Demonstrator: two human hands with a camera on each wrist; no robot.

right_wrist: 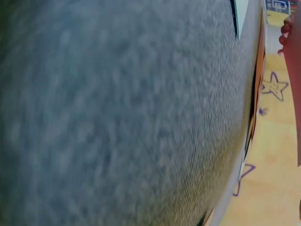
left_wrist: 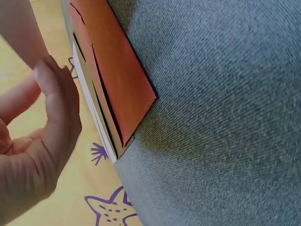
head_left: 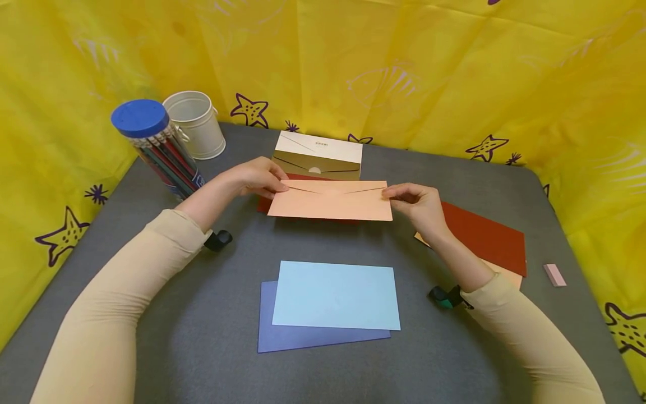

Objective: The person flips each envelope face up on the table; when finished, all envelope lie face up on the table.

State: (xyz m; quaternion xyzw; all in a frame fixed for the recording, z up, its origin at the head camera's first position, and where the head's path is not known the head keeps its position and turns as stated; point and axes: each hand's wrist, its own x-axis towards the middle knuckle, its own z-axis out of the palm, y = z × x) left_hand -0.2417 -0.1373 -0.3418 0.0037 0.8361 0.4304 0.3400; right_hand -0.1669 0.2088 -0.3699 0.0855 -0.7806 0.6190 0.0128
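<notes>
Holding a pale peach, rectangular paper envelope (head_left: 330,202) up in the air over the grey table (head_left: 212,336), flap lines facing the head camera. Pinching it by its left end between thumb and fingers of the left hand (head_left: 259,177), and by its right end with the right hand (head_left: 416,205). Gripped at both ends probably to stop the thin paper from sagging and to leave the face uncovered. Barely to be made out from the right wrist view; impossible to tell finger placement there.

Directly behind and below, in a stepped overlap: a brick-red paper envelope (left_wrist: 120,80), a gold paper envelope (head_left: 298,162) and a white paper envelope with small print (head_left: 303,143), apparently staggered so as to show a strip of each. Nearer the body: a pale blue paper envelope (head_left: 335,294) laid slightly askew over a periwinkle-blue paper envelope (head_left: 303,336). Beside the right forearm: a dark red paper envelope (head_left: 484,238) on top of a light orange paper envelope (head_left: 510,276), with a small pink block (head_left: 555,275) just beyond. At back left, perhaps stood aside to leave working room: a blue-lidded clear tub of pencils (head_left: 171,160) and a white metal bucket (head_left: 204,132).
</notes>
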